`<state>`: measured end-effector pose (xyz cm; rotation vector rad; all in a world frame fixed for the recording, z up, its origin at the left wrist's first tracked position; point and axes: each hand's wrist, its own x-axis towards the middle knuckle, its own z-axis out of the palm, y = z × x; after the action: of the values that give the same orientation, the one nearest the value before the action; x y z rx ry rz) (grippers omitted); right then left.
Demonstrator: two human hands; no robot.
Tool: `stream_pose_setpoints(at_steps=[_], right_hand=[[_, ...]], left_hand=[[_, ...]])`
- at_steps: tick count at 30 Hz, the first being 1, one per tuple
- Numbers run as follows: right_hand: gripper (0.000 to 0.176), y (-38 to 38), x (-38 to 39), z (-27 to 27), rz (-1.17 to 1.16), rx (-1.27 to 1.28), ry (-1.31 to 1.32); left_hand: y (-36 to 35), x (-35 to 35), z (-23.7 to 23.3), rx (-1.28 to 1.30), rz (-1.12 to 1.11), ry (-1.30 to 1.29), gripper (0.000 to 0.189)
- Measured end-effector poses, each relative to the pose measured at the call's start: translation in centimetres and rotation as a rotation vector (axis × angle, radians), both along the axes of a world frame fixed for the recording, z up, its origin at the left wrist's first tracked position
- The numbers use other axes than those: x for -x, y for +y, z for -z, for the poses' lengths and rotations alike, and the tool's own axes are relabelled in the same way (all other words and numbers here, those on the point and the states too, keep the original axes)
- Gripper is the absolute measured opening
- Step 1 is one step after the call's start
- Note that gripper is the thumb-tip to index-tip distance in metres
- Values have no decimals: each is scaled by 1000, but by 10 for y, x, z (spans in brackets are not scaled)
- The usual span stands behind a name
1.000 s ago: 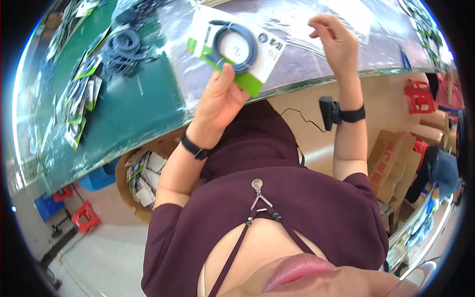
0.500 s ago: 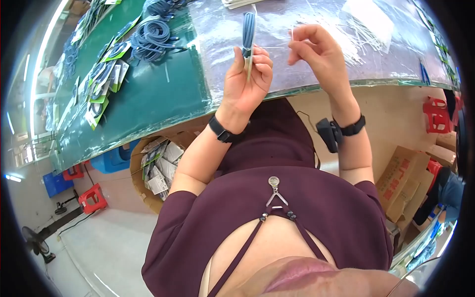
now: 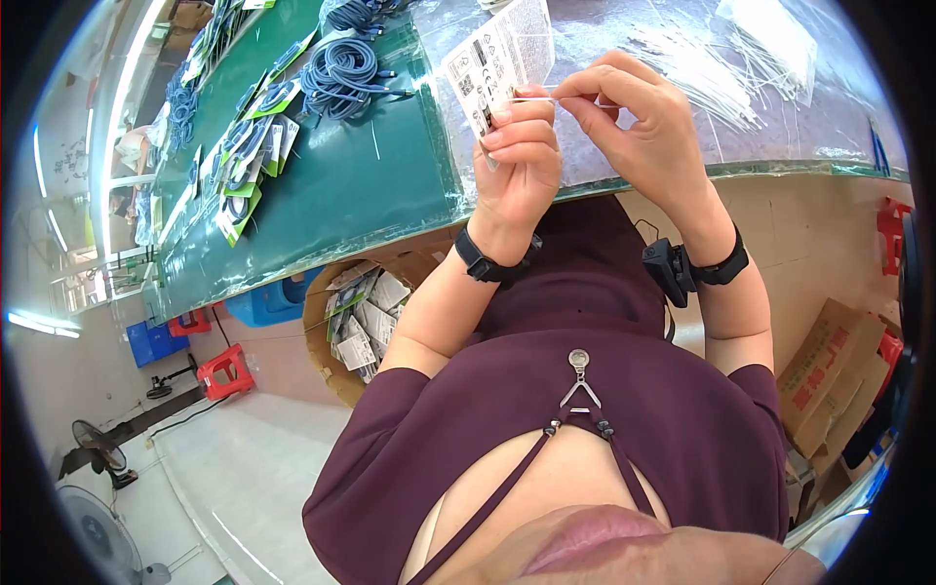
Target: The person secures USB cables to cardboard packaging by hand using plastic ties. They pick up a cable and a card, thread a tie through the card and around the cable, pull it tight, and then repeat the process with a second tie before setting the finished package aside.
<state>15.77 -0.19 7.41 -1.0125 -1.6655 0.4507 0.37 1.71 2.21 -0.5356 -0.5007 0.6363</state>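
Spanning the upper frame, the bench (image 3: pixel 400 185) runs green at left and pale at centre and right. Below it at centre-left there's a round carton (image 3: pixel 314 327) of printed packs, with a cardboard box (image 3: pixel 824 375) at lower right. On the green, upper left, lie carded cables (image 3: pixel 258 146) beside blue coils (image 3: pixel 346 73); upper right, loose white strips (image 3: pixel 702 78) spread near a clear bag (image 3: pixel 790 49). And here, upper centre, are the two hands: the left hand (image 3: pixel 522 161), its grip folded on the lower edge of a printed card (image 3: pixel 487 78), and the right hand (image 3: pixel 648 122), its grip pinching a thin white strip (image 3: pixel 534 99) by thumb and forefinger. The card leans, long axis hard to read, up and left of the left grip. The strip lies nearly level between the hands, right grip at its right end, left fingers nearer the card.
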Motion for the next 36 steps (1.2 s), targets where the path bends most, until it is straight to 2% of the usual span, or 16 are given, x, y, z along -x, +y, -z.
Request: stream_pose_setpoints(at_steps=[13, 17, 20, 21, 24, 25, 28, 29, 32, 33, 36], right_hand=[[8, 3, 2, 7, 22, 9, -25], [8, 4, 9, 8, -18, -20, 22], [18, 5, 6, 7, -25, -18, -8], [18, 6, 4, 10, -30, -17, -29], [26, 8, -9, 32, -32, 102, 146], [26, 8, -15, 37, -37, 111, 108], [26, 15, -23, 51, 7, 117, 358], [26, 15, -25, 57, -1, 119, 342], [22, 15, -29, 69, -167, 150, 558], [22, 15, -34, 69, -174, 154, 548], [26, 12, -45, 63, 358, -174, 44]], left_hand=[[-1, 0, 6, -25, -16, 52, 15], [0, -2, 18, -143, -53, 99, 24], [2, -1, 17, -342, -172, 496, 35], [3, 0, 13, -339, -180, 475, 35], [5, 2, 0, -433, -215, 920, 40], [4, 1, -2, -418, -226, 886, 40], [2, 3, -7, -563, -225, 1135, 37], [0, 1, -8, -555, -236, 1123, 37], [-7, -3, -9, -511, -274, 1211, 35], [-8, -4, -8, -504, -282, 1204, 35], [-8, -8, -5, -538, -633, 1327, 34]])
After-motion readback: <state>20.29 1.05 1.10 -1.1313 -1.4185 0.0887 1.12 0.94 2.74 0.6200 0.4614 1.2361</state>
